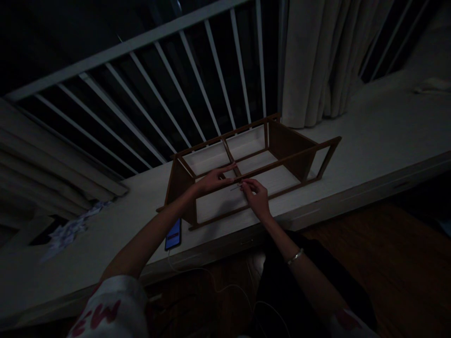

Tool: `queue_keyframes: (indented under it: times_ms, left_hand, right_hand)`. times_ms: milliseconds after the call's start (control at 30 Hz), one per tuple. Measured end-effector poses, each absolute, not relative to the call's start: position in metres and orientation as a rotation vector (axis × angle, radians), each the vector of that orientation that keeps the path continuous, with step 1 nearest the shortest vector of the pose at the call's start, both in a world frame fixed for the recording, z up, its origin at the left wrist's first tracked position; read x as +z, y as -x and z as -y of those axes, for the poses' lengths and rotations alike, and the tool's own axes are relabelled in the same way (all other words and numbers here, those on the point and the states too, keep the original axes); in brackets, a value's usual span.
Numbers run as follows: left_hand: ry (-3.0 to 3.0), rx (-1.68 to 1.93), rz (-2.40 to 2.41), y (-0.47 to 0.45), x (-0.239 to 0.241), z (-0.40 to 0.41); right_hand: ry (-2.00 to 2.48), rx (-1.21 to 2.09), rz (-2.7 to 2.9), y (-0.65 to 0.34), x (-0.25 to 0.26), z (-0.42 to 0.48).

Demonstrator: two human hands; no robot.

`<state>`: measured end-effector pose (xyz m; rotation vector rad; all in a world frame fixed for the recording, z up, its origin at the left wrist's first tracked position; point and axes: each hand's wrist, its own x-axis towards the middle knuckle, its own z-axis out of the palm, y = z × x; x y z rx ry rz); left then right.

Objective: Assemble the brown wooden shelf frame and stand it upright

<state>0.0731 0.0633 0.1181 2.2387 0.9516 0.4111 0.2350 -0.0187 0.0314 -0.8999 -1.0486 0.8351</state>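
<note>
A brown wooden rack [282, 162] lies on its side on the pale ledge, its long rails and crossbars forming an open frame with solid end panels. My left hand [213, 180] holds the near upper rail where the middle crossbar meets it, thumb and forefinger stretched to either side of the joint. Close by, my right hand [256, 196] is closed in a pinch on a thin metal hex key [235, 188] at the same joint. Dim light and my fingers hide the key's far end and any screw there.
A phone [173, 234] with a lit screen lies at the ledge's [369, 136] front edge, its white cable [225, 285] hanging down. White railings [197, 77] stand behind, with curtains [312, 61] on both sides. Crumpled patterned cloth or paper [72, 230] lies at left.
</note>
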Motion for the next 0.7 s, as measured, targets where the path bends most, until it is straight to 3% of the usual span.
queue_keyframes:
  times_ms: [400,700]
  left_hand:
    - [-2.214,0.435,-0.946,-0.072,0.114,-0.068]
    - [-2.221,0.434,-0.922,-0.071,0.113,-0.068]
  right_hand:
    - [1.089,0.29,1.47,-0.242,0.025,0.022]
    - [1.068,0.145,1.586,-0.25,0.023,0.017]
